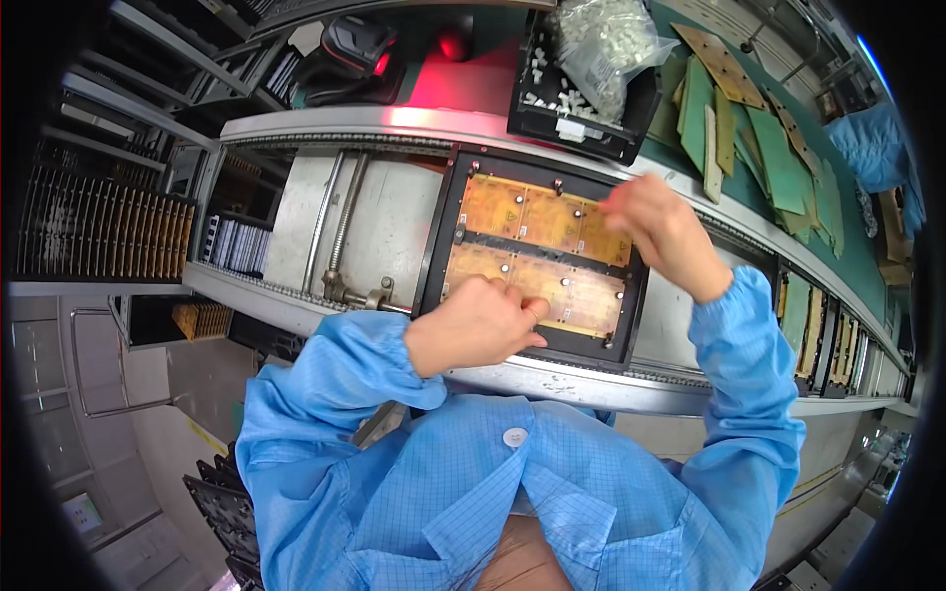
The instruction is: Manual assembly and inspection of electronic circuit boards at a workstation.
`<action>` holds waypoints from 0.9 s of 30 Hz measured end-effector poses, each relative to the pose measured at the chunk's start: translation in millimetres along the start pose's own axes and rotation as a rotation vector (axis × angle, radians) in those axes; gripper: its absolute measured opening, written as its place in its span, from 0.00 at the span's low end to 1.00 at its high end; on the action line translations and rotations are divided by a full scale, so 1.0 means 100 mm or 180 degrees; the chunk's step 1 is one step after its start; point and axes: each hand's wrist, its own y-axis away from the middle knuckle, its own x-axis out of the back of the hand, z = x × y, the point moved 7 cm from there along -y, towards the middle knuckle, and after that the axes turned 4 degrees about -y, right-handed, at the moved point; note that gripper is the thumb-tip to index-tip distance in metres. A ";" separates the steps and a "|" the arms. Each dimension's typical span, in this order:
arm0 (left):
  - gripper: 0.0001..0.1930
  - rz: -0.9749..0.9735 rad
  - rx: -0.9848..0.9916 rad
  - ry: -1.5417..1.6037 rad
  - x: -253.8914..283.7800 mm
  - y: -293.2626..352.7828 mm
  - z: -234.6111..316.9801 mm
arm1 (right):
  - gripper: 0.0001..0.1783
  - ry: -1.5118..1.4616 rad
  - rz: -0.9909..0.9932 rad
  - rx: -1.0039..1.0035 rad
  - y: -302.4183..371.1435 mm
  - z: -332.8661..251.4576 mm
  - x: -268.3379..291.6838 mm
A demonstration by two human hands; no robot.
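A black carrier frame (435, 258) lies across the metal rails, holding two rows of amber circuit boards. The upper board panel (542, 219) has several small round bright spots and dark clips along its far edge. Over the nearer board panel (591, 295) rests my left hand (473, 325), its fingers curled down and closed; whatever they hold is hidden. At the far right corner of the carrier, my right hand (662, 229) is raised with fingertips pinched together. Anything between those fingertips is too small or covered to name.
Beyond the far rail (394, 120) stands a black bin (642, 110) with small white parts and a clear bag (611, 49) of more. Green and tan board pieces (778, 163) lie to its right. A dark scanner (357, 44) shines red light at the back left. Slotted racks (103, 222) stand left.
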 end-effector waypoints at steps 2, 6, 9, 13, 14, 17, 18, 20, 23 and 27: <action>0.19 -0.0063 -0.0181 -0.0066 -0.08 -0.08 0.05 | 0.11 0.0378 0.0671 0.0120 -0.27 0.18 0.10; 0.19 0.0056 -0.0394 -0.0015 -0.16 -0.14 0.11 | 0.30 0.1994 0.1383 -0.0355 -0.81 0.42 0.33; 0.20 0.0100 -0.0378 0.0033 -0.12 -0.15 0.12 | 0.36 0.2176 0.1336 -0.1086 -1.07 0.64 0.48; 0.18 0.0146 -0.0475 0.0208 -0.15 -0.14 0.15 | 0.32 0.1199 0.0924 -0.1399 -1.30 1.19 0.56; 0.18 0.0260 -0.0509 0.0167 -0.17 -0.14 0.16 | 0.20 0.0899 0.1293 -0.1117 -1.35 1.18 0.67; 0.15 0.0475 -0.0477 0.0084 -0.20 -0.15 0.22 | 0.08 0.0473 0.2096 -0.0984 -1.37 1.26 1.00; 0.15 0.0563 -0.0275 -0.0113 -0.21 -0.16 0.22 | 0.09 0.0241 0.2313 -0.1102 -1.35 1.30 1.08; 0.15 0.0658 -0.0044 -0.0314 -0.25 -0.14 0.23 | 0.11 -0.0086 0.2715 -0.1264 -1.33 1.21 1.28; 0.17 0.0779 0.0458 -0.0146 -0.24 -0.12 0.16 | 0.11 -0.0630 0.3177 -0.0919 -1.16 1.06 1.63; 0.18 0.0528 0.0980 0.0555 -0.03 -0.07 -0.03 | 0.09 -0.1284 0.2900 -0.0277 -0.89 0.23 1.81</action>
